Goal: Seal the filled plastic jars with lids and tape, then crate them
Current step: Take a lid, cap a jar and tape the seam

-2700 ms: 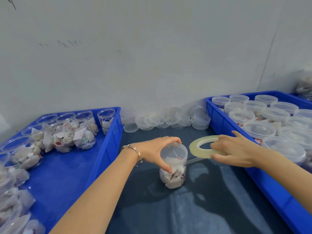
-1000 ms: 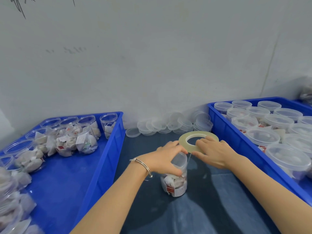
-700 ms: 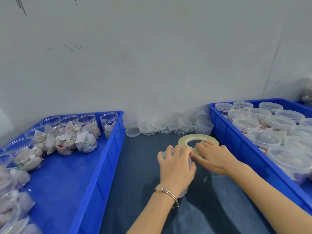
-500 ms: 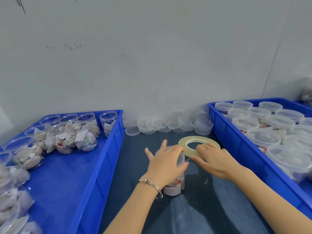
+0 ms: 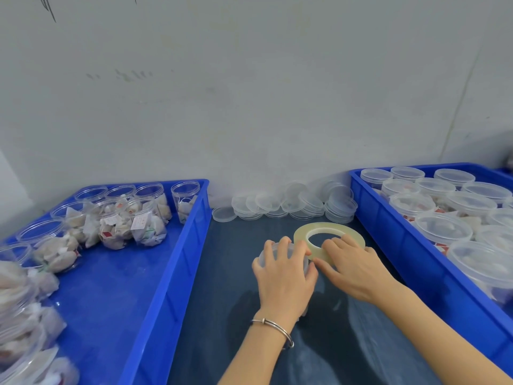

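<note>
Nearest, the left hand [image 5: 284, 276] is cupped over the top of a clear plastic jar [image 5: 267, 252], fingers curled round its lid rim and hiding nearly all of it; the jar stands on the dark blue table cover [image 5: 319, 351]. A thin metal bracelet [image 5: 273, 327] circles that wrist. Just right of it, touching at the fingertips, the right hand [image 5: 354, 269] grips a roll of pale yellowish tape [image 5: 329, 236], fingers hooked through its hole, the roll tilted against the jar's top. Left of the left hand, a blue crate [image 5: 166, 287] holds open, lidless jars [image 5: 125, 215] stuffed with whitish sachets; some carry small red and white tags, their print too small to read. Right of the right hand, a second blue crate [image 5: 433, 273] is packed with lidded jars [image 5: 441, 229], red label patches showing through the plastic, unreadable. Beyond both hands, loose clear lids [image 5: 291, 204] lie in overlapping stacks along the foot of the grey wall [image 5: 249, 93].
</note>
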